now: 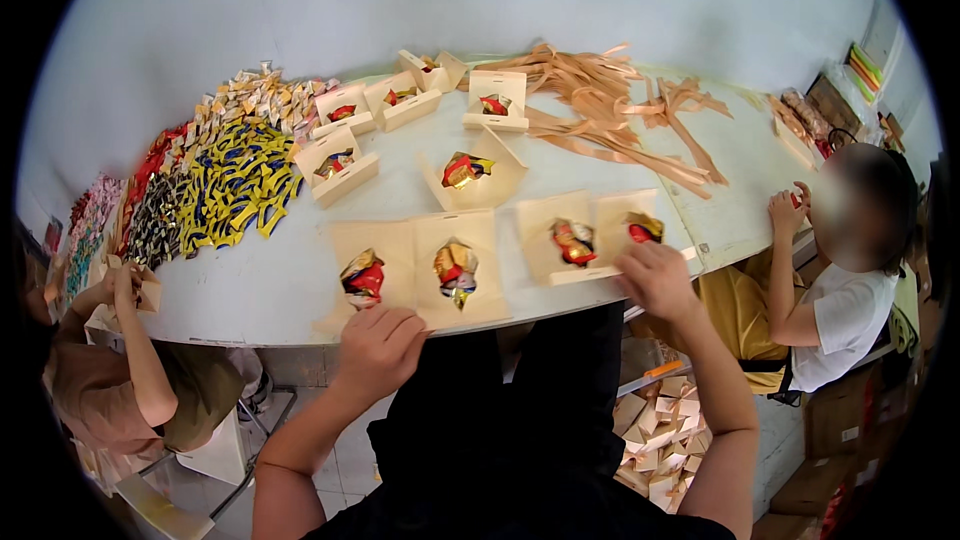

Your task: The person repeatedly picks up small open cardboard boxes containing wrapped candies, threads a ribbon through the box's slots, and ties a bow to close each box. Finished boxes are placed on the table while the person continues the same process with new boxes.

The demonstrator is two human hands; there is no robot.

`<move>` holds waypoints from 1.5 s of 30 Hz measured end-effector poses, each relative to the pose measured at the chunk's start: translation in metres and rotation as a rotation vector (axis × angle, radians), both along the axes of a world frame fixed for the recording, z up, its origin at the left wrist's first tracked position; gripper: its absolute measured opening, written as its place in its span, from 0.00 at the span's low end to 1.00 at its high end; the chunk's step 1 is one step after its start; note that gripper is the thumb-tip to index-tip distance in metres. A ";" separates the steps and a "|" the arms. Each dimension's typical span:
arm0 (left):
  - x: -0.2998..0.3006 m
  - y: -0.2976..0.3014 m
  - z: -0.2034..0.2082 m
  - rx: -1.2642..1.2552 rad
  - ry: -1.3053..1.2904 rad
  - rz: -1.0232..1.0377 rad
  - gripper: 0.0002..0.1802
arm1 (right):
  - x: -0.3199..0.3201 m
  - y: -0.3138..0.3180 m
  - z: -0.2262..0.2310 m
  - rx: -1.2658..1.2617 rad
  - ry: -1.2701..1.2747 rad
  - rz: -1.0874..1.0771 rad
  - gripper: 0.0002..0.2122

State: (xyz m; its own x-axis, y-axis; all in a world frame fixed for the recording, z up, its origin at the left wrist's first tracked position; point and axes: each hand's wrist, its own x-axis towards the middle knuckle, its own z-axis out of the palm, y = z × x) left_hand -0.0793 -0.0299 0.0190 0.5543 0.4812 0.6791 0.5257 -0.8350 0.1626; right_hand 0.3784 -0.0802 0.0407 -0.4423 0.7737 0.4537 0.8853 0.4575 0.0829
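Left hand (382, 345): fingers curled well in at the near edge of the left pair of cream boxes (410, 275); whether they pinch the card cannot be told. Right hand (657, 278): fingers bent over the near side of the right pair of cream boxes (604, 238), tips partly hidden, so their hold cannot be told either. Both pairs: open, side by side along the near edge of the white tabletop (250, 290), each box with foil-wrapped sweets (456, 265) inside, mostly red and gold. Handling, by judgement: light, even pressure at the card edges, never on the middle of a panel; wrappers tucked below the fold lines so that none is trapped; each pair kept square and clear of the tabletop's edge, lest a box tip off. Behind: one splayed cream box (500, 185), likewise filled. Beyond, left: heap of yellow-and-blue wrapped sweets (235, 185). Farther back: five open filled boxes (410, 115), standing apart from the near pairs; to their right, loose tan ribbons (575, 85), best kept flat and untangled.
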 end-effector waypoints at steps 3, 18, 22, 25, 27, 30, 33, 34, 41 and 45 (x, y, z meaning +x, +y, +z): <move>0.037 0.013 -0.001 0.014 -0.002 0.021 0.09 | 0.055 0.002 -0.002 0.104 0.049 -0.086 0.10; 0.087 0.091 0.005 -0.021 0.066 0.214 0.07 | 0.249 0.023 -0.004 0.240 0.010 -0.325 0.08; 0.089 0.083 0.006 -0.057 0.067 0.184 0.07 | 0.276 0.037 -0.003 0.228 -0.036 -0.402 0.08; 0.096 0.083 0.008 -0.057 0.065 0.154 0.07 | 0.296 0.045 -0.009 0.262 -0.114 -0.445 0.09; 0.098 0.086 0.006 -0.058 0.090 0.150 0.08 | 0.305 0.054 -0.013 0.158 -0.124 -0.586 0.13; 0.102 0.089 0.008 -0.093 0.007 0.094 0.17 | 0.300 0.060 -0.022 0.306 -0.103 -0.607 0.22; 0.093 0.076 0.030 -0.022 0.033 0.099 0.29 | 0.257 0.059 -0.021 0.459 -0.082 -0.547 0.31; 0.086 0.071 0.031 -0.008 0.044 0.133 0.30 | 0.219 0.068 -0.014 0.490 -0.061 -0.494 0.31; 0.015 0.082 0.003 -0.028 0.054 0.222 0.30 | -0.029 0.119 -0.008 0.233 0.081 0.413 0.20; -0.003 0.089 -0.006 -0.037 0.017 0.149 0.26 | -0.098 0.152 -0.018 0.219 0.006 0.445 0.20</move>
